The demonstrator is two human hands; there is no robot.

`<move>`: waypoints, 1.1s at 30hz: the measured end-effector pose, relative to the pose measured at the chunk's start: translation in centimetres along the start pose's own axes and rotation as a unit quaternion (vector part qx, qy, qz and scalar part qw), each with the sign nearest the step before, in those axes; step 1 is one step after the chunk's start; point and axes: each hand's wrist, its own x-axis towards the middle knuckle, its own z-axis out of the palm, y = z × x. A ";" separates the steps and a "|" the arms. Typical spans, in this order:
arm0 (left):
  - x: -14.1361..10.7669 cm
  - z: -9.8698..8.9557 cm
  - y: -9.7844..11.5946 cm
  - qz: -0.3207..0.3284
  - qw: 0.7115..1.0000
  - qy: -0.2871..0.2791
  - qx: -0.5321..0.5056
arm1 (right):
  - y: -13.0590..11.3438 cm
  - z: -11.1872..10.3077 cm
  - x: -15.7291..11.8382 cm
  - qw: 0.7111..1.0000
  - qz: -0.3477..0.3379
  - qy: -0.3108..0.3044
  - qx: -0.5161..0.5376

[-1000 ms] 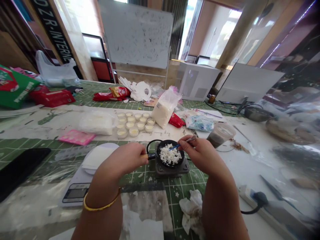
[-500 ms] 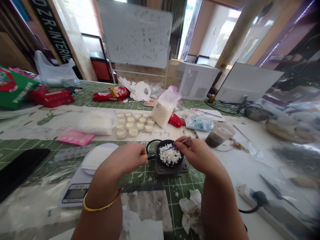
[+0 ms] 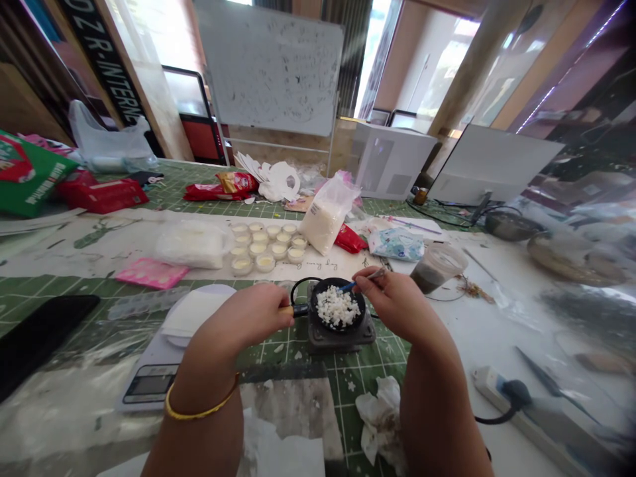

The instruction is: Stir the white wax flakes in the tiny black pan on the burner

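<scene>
A small black frying pan (image 3: pixel 362 317) sits on a dark hot plate (image 3: pixel 342 341), with white chunks (image 3: pixel 338 308) heaped inside it. My left hand (image 3: pixel 263 311) is closed around the pan's handle (image 3: pixel 299 310), which has a wooden end. At the pan's right rim my right hand (image 3: pixel 385 291) pinches a thin blue stick (image 3: pixel 348 287), its tip over the far side of the white chunks. Most of the stick's other end is covered by my fingers.
Several small cups of pale filling (image 3: pixel 258 248) stand behind the pan, beside a bag of white granules (image 3: pixel 325 218). A kitchen scale (image 3: pixel 154 381) lies left; a plastic cup of dark liquid (image 3: pixel 437 265), crumpled tissue (image 3: pixel 380 421) and a power strip (image 3: pixel 521 411) lie right.
My right hand has drawn slightly right, taking the blue stick from the middle of the white chunks toward the pan's far right rim. My left hand stays on the handle.
</scene>
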 end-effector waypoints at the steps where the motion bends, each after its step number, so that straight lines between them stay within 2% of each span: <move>1: 0.0 0.0 0.0 -0.001 1.000 0.000 0.000 | -0.1 0.0 0.0 1.000 -0.004 -0.012 -0.001; 5: -0.2 -0.1 0.0 -0.002 1.000 -0.001 -0.001 | -0.4 -0.2 -0.2 1.000 -0.015 -0.009 0.025; 9: -0.2 -0.1 0.1 -0.002 1.000 -0.001 -0.005 | -0.8 0.0 -0.3 0.999 -0.013 -0.040 0.013; 13: -0.1 -0.1 0.1 -0.004 1.000 -0.003 -0.005 | -1.1 0.3 -0.4 0.998 -0.024 -0.023 0.053; 17: -0.1 -0.1 0.1 -0.006 1.000 -0.003 -0.013 | -1.1 0.5 -0.3 0.997 -0.034 -0.056 0.042; 21: -0.2 -0.1 0.0 -0.004 1.000 0.000 -0.009 | -0.9 0.5 -0.1 0.999 -0.022 -0.013 0.044; 26: -0.2 -0.1 0.0 -0.008 1.000 0.001 -0.019 | -0.7 0.3 -0.1 0.998 -0.022 -0.044 0.023; 30: -0.2 -0.1 -0.1 -0.011 1.000 -0.001 -0.014 | 0.0 0.1 0.0 0.999 0.007 0.028 0.022; 33: -0.1 0.0 -0.2 -0.011 1.000 0.001 -0.010 | 0.2 0.1 0.1 1.000 0.007 -0.002 0.004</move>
